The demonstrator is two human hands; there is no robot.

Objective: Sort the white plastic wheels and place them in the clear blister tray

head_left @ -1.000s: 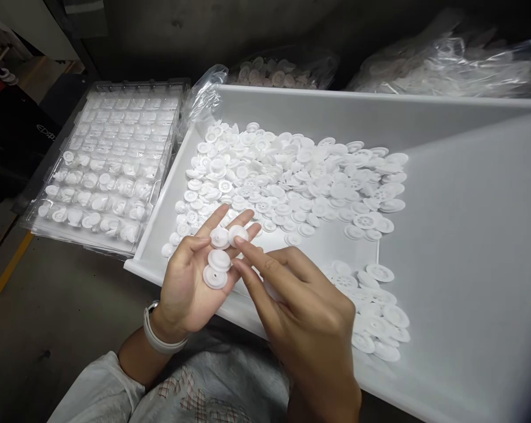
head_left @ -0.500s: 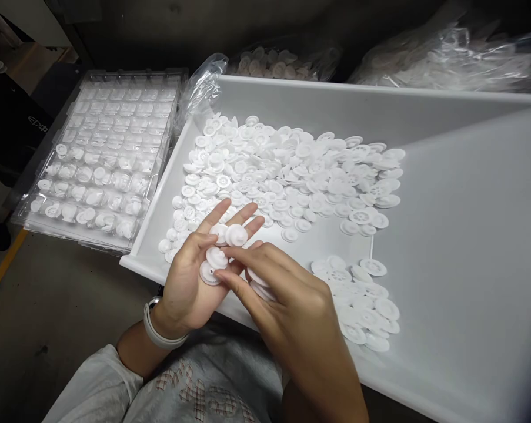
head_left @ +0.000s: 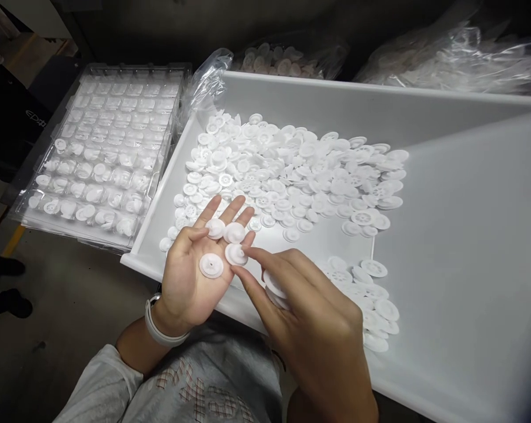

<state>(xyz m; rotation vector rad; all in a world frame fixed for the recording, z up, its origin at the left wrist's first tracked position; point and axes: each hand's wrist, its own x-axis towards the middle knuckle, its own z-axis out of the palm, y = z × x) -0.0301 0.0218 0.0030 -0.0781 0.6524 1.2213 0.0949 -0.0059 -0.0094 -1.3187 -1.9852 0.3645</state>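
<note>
My left hand (head_left: pixel 188 282), palm up with fingers spread, holds several small white plastic gears. One gear (head_left: pixel 211 265) lies flat on the palm, and two more rest across the fingers. Between thumb and index finger, my right hand (head_left: pixel 309 299) pinches another white gear (head_left: pixel 236 254) at the edge of the left palm. Further white gears (head_left: pixel 274 286) are tucked inside the curled fingers of the right hand, partly hidden. Both hands are over the near left edge of a large white bin (head_left: pixel 459 235).
A broad heap of white gears (head_left: pixel 291 164) lies in the bin's left part, with a smaller pile (head_left: pixel 375 305) near its front. Left of the bin stands a clear compartment tray (head_left: pixel 97 147) with gears in its nearer rows. Clear plastic bags (head_left: pixel 459 64) lie behind the bin.
My right hand has moved slightly right, drawing the pinched gear away from the one now lying flat on the left palm. A dark shoe has appeared on the floor at left.
</note>
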